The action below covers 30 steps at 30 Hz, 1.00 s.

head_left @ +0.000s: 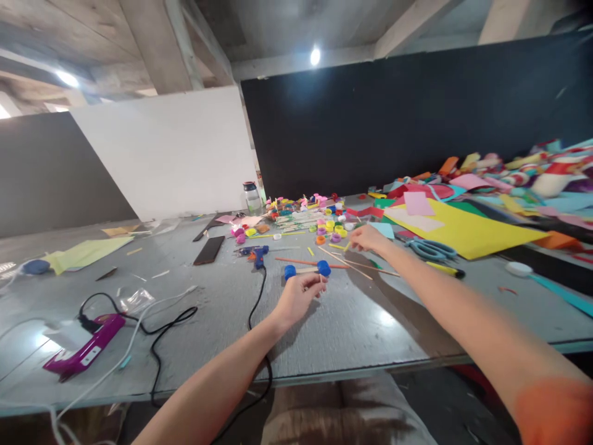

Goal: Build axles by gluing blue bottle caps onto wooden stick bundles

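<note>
My left hand (300, 298) is closed near the table's front, its fingers around a small craft piece (306, 270) with a flat wooden stick and blue bottle caps (323, 268) at its ends. The fingers hide part of it. Farther forward, my right hand (367, 238) reaches down with its fingertips pinched at a short yellow straw piece (340, 247). Thin wooden skewers (352, 264) lie between my hands, beside an orange straw (310, 262). A blue glue gun (257, 253) lies left of the craft piece.
A purple power strip (88, 349) and loose cables are at left, near a black phone (209, 250). Colourful caps (334, 232) and a bottle (252, 198) stand behind. Scissors (430, 249), a yellow sheet (467, 232), a cutter (445, 270) and heaped crafts are at right.
</note>
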Tool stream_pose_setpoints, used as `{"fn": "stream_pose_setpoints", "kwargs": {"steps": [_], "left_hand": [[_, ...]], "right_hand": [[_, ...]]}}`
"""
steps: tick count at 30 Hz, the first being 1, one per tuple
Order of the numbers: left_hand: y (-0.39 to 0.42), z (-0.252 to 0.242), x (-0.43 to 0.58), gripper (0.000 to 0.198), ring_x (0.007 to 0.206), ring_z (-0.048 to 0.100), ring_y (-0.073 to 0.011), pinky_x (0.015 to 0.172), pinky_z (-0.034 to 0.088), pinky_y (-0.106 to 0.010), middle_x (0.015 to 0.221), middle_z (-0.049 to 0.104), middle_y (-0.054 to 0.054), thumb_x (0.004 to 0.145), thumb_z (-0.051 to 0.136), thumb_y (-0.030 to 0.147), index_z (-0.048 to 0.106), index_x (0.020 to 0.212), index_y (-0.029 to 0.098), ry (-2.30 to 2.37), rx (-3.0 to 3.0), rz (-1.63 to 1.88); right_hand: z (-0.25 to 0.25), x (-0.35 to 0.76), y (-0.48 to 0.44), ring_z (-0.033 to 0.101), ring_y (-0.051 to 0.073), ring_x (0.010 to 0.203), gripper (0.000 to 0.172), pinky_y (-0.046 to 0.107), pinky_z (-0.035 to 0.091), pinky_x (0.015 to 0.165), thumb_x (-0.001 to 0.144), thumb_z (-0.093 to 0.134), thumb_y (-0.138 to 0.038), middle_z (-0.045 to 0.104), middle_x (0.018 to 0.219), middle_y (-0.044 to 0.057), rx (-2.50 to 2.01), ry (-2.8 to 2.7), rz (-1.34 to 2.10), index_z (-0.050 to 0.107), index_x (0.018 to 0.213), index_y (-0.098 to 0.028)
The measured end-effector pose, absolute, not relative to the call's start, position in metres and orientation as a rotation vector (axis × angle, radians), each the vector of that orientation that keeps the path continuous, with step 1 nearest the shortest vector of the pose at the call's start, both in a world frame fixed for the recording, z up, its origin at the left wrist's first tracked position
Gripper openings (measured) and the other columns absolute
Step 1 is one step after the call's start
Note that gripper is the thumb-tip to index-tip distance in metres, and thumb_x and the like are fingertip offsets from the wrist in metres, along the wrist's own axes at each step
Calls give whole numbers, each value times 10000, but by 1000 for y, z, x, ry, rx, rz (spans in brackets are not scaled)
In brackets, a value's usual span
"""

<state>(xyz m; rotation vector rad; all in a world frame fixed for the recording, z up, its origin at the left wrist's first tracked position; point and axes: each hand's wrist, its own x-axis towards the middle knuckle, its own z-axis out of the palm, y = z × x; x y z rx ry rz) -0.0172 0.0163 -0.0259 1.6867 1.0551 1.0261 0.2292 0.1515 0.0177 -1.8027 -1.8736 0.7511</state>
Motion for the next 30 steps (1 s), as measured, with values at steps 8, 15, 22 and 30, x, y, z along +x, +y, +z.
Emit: {"fn": "stream_pose_setpoints", "kwargs": {"steps": [8,15,22,30], "left_hand": [[24,-27,-16,326,619,582,-119,481,399,-199,758,702,-36,708,776,436,662,845,163,982,1486,1075],[20,-20,-12,396,580,558,-110,480,434,-214,646,632,-3,669,840,504,663,718,152,933,1434,1138],[12,-5,-7,391,538,552,-99,513,472,-245,621,635,0,694,854,499,700,748,144,858,1378,1327],[-13,14,-2,279,604,588,-107,591,510,-275,771,700,-18,732,871,435,768,807,187,695,1368,1543]], "right_hand": [[3,265,135,669,240,1058,294,434,593,903,1018,671,-374,660,1257,92,-1929,-2235,467,667,1237,-177],[-2,268,105,675,201,960,244,390,596,843,1022,667,-376,680,1153,77,-1796,-2304,416,677,1157,-173],[21,246,55,550,151,642,268,295,462,607,945,598,-459,617,749,5,-1086,-2241,683,647,880,-204],[22,207,17,458,127,592,162,271,356,543,929,649,-371,536,679,-26,-743,-2156,930,651,867,-222]]}}
